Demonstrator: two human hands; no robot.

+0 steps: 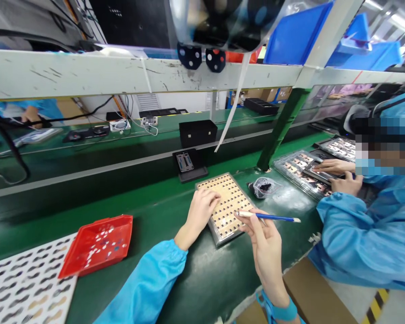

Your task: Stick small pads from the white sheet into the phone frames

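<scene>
My left hand (200, 211) rests with curled fingers on the left edge of a tan perforated tray (227, 198) lying on the green bench; whether it pinches anything is hidden. My right hand (263, 240) hovers over the tray's near right corner. It is closed on a blue pen-like tool (273, 217) whose tip points right. A small clear bag with dark parts (263, 186) lies just right of the tray.
A red tray (97, 245) with small parts sits at the left beside a white perforated sheet (23, 281). A black fixture (189, 165) and a black box (197, 132) stand behind. On the right a co-worker's hands (337, 173) work over clear part trays (299, 173).
</scene>
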